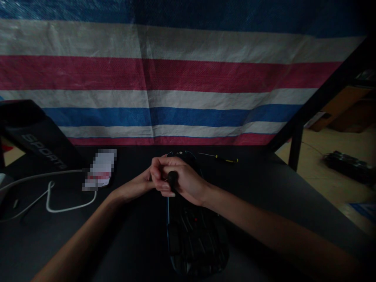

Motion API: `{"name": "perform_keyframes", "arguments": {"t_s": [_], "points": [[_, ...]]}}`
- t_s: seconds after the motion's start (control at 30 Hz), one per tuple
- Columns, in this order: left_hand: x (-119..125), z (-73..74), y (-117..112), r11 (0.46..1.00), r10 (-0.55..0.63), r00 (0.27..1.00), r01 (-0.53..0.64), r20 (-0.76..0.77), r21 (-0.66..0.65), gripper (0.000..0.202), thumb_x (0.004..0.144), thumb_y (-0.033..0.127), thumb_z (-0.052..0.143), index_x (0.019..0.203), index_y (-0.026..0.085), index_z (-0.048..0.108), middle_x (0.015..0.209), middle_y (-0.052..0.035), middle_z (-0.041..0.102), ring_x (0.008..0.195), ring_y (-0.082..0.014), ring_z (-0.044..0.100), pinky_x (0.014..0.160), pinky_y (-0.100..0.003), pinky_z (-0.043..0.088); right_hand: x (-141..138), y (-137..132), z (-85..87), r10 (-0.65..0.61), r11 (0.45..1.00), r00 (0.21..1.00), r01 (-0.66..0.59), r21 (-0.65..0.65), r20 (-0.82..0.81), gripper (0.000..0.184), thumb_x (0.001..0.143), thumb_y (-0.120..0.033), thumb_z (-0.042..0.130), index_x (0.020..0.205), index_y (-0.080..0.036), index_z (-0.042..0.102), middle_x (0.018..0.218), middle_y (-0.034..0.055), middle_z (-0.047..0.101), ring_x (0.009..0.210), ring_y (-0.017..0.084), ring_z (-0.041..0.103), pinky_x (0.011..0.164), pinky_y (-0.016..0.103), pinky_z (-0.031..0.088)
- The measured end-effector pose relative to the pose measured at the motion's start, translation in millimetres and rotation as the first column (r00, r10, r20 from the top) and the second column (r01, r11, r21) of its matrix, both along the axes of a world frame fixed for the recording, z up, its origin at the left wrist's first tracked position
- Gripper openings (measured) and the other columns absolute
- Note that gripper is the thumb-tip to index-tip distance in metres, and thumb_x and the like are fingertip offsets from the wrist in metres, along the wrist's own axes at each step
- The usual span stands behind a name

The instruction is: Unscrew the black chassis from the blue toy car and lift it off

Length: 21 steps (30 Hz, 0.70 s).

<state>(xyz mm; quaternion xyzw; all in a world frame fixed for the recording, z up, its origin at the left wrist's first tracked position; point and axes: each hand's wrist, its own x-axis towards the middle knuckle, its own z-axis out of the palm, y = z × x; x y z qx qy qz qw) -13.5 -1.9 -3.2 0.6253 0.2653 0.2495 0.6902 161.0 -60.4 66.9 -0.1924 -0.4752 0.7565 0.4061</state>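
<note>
My right hand (179,180) is closed in a fist round a dark tool handle (172,179), held upright over a long black device (195,235) with a blue edge that lies on the dark table (264,196). My left hand (147,181) sits just behind and to the left of the right one, mostly hidden by it; its fingers do not show. The device's far end is covered by both hands.
A thin screwdriver with a yellow-and-black handle (223,158) lies at the back of the table. A white cable (58,196) and a white card (101,168) lie to the left, by a black stand (38,137). A striped tarp (176,78) hangs behind.
</note>
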Motion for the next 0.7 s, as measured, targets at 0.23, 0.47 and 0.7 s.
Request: {"name": "perform_keyframes", "arguments": {"t_s": [0.23, 0.47, 0.7], "points": [[5, 3.7, -4, 0.998, 0.049, 0.997, -0.047, -0.055, 0.039, 0.071, 0.081, 0.026, 0.084, 0.143, 0.026, 0.050, 0.134, -0.0077, 0.067, 0.133, -0.0284, 0.057, 0.116, -0.045, 0.040, -6, 4, -4.6, -0.133, 0.989, 0.990, 0.128, -0.071, -0.057, 0.039, 0.098, -0.056, 0.044, 0.084, -0.021, 0.056, 0.055, -0.0096, 0.038, 0.041, 0.005, 0.021, 0.040, 0.019, 0.012], [5, 4.5, 0, 1.000, -0.004, 1.000, 0.004, -0.016, 0.030, 0.063, 0.080, 0.025, 0.085, 0.136, 0.023, 0.057, 0.137, -0.0101, 0.066, 0.136, -0.0301, 0.055, 0.120, -0.046, 0.035, -10, 9, -10.5, -0.190, 0.979, 0.981, 0.187, -0.081, -0.026, 0.072, 0.099, -0.075, 0.019, 0.075, -0.019, 0.058, 0.039, -0.0077, 0.038, 0.035, 0.007, 0.020, 0.038, 0.022, 0.016], [6, 10.8, -5, 1.000, -0.001, 1.000, 0.001, -0.028, -0.009, 0.087, 0.090, 0.029, 0.076, 0.161, 0.033, 0.026, 0.163, -0.0124, 0.043, 0.153, -0.0297, 0.036, 0.126, -0.053, 0.024, 32, 19, 21.5, -0.251, 0.964, 0.964, 0.241, -0.116, -0.085, 0.061, 0.094, -0.075, 0.039, 0.077, -0.019, 0.056, 0.062, -0.0077, 0.029, 0.049, 0.007, 0.016, 0.041, 0.020, 0.009]]}}
